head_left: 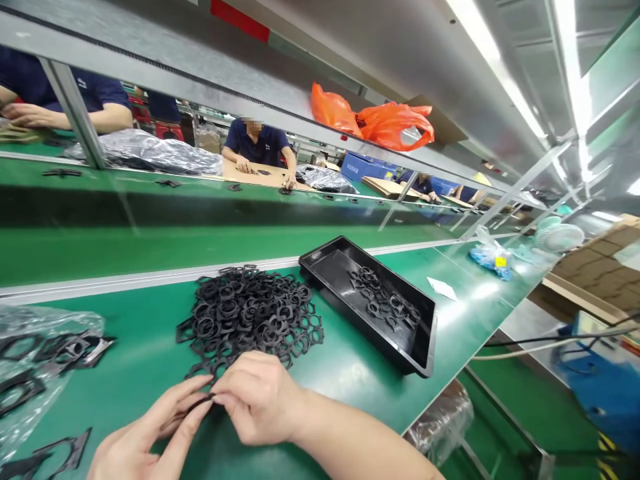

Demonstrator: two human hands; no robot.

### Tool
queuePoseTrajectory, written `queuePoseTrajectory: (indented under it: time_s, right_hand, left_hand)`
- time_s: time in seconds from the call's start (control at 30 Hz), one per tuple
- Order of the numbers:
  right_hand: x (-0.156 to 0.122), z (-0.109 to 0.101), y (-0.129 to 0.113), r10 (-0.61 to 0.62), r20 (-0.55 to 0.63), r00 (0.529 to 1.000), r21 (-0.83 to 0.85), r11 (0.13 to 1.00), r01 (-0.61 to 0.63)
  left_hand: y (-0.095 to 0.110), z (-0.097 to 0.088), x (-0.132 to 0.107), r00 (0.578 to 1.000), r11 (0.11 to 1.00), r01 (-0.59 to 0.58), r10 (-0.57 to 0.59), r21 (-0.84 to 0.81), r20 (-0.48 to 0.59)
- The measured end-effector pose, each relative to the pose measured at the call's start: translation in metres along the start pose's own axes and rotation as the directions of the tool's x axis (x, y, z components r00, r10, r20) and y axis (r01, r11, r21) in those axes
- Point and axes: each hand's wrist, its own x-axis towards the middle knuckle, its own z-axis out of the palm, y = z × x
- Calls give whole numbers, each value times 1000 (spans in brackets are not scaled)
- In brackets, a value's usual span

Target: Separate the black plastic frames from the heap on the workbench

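Left hand (150, 433), lowest in the head view, is pinching a thin black part (200, 402) between thumb and fingers. Right hand (260, 397) is gripping the same part's other end, fingertips close together; its forearm (350, 427) is lying across the near side. Fingers are covering most of the part, so its full shape isn't showing. It's sitting just nearside of the pile (250, 307).

Risks, as judged: uneven pull between the two pinches could be bending or tearing something so thin. Slack fingertips could be letting it drop among the lookalikes, where finding it again would be hard. Right knuckles are hovering right by the pile's loose fringe; a careless sweep could be scattering pieces over the bench (350, 373).

Beyond, the tray (335, 270) is holding a few rings (385, 300), one corner standing near the bench edge; an elbow bump could be tipping it off. Leftward, frames (65, 350) are lying by a bag (70, 320), mix-up possible if the pile is spreading.
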Motion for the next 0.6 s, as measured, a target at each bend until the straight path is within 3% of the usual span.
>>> queuePoseTrajectory:
  time_s: [0.13, 0.27, 0.4, 0.5, 0.6]
  right_hand:
    - [-1, 1, -1, 12, -5, 1000, 9, 1000, -12]
    - [2, 0, -4, 102, -135, 986, 72, 993, -93]
    - [1, 0, -5, 112, -185, 976, 76, 992, -99]
    - [-1, 3, -3, 119, -181, 976, 53, 992, -111]
    - [-1, 5, -2, 135, -172, 976, 60, 990, -127]
  left_hand:
    - [4, 0, -2, 999, 996, -30, 29, 81, 13]
    - [10, 0, 1, 973, 970, 231, -229, -78, 42]
    - [17, -3, 4, 873, 838, 477, -487, -266, 33]
    - [21, -2, 5, 835, 774, 523, -548, -357, 34]
    - [25, 2, 5, 834, 751, 508, -552, -422, 21]
